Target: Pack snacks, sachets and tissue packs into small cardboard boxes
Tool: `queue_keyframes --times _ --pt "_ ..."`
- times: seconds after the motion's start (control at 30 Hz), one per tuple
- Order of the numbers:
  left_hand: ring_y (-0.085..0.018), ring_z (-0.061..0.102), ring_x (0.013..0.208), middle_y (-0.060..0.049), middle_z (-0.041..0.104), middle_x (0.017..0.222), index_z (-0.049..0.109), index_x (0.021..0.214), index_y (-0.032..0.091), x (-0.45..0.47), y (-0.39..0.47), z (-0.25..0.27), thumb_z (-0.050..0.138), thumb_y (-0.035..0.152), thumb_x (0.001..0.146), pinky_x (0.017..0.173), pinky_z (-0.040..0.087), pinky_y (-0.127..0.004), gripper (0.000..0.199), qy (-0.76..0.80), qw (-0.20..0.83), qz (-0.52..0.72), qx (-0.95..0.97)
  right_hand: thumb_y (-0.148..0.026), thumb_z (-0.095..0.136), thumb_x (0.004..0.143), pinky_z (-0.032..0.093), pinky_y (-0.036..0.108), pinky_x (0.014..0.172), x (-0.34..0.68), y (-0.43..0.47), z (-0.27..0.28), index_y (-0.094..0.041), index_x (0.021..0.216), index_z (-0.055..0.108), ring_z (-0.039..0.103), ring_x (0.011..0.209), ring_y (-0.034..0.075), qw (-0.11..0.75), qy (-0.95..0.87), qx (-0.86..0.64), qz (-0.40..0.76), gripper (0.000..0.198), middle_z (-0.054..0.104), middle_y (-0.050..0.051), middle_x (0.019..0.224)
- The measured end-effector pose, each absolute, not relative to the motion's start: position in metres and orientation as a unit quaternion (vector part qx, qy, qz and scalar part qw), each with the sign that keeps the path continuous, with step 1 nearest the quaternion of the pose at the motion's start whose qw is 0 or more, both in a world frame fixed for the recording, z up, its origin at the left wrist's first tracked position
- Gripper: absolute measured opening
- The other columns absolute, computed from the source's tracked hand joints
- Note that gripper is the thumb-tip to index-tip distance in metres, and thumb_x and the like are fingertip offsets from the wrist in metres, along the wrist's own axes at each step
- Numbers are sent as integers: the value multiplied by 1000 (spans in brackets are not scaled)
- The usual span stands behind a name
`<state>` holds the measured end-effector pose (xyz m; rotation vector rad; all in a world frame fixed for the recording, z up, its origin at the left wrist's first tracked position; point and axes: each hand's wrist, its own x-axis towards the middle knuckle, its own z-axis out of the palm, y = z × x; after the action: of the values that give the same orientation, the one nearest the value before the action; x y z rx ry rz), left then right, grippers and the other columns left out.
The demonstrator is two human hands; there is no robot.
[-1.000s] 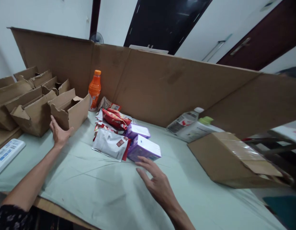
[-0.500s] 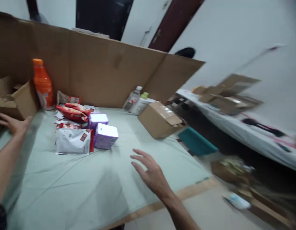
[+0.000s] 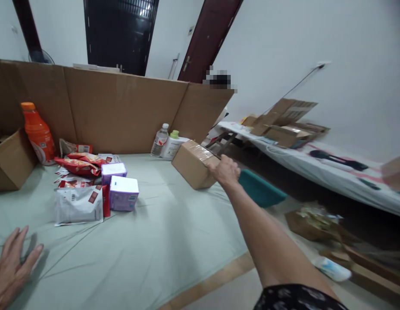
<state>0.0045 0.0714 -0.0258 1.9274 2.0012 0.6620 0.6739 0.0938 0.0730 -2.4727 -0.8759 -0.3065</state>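
My right hand (image 3: 226,169) reaches to the right end of a small taped cardboard box (image 3: 192,165), its fingers curled at the box's upper edge. Part of that grip is hidden from me. My left hand (image 3: 14,265) is over the green cloth at the lower left, fingers spread, holding nothing. Nearest to it is a white pouch (image 3: 79,206). Behind the pouch lie red snack bags (image 3: 80,165), with two purple-and-white boxes (image 3: 124,193) beside them.
An orange bottle (image 3: 40,135) and an open cardboard box (image 3: 14,161) stand at the left. A clear bottle (image 3: 160,141) and a white bottle with a green cap (image 3: 170,147) are beside the taped box. A tall cardboard panel (image 3: 129,114) closes the back; a teal bin (image 3: 261,189) sits off the right edge.
My right hand has moved from above the cloth to the taped box and closed on its end. My left hand has left the open box and come nearer me. The view has shifted right.
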Motion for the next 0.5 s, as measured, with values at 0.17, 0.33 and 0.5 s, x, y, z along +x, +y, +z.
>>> queue_keyframes --times 0.17,0.33,0.5 --pt "-43 36 153 -24 37 162 51 143 10 10 59 -24 38 80 78 117 46 -58 96 698 124 233 666 -41 71 81 46 54 100 688 109 63 -13 123 66 65 113 38 261 -276 -922 -79 50 71 23 113" --pt "-45 38 151 -21 41 160 53 140 15 16 58 -20 43 74 80 121 39 -62 84 686 105 255 673 -39 70 78 54 47 80 696 104 61 -19 92 73 67 85 31 300 -296 -905 -53 25 74 13 88" --pt "-46 36 152 -23 39 160 52 140 18 16 55 -16 47 67 86 113 49 -63 73 675 136 285 666 -49 59 80 53 38 60 671 57 54 -15 84 73 65 68 27 382 -389 -835 -83 37 70 11 72"
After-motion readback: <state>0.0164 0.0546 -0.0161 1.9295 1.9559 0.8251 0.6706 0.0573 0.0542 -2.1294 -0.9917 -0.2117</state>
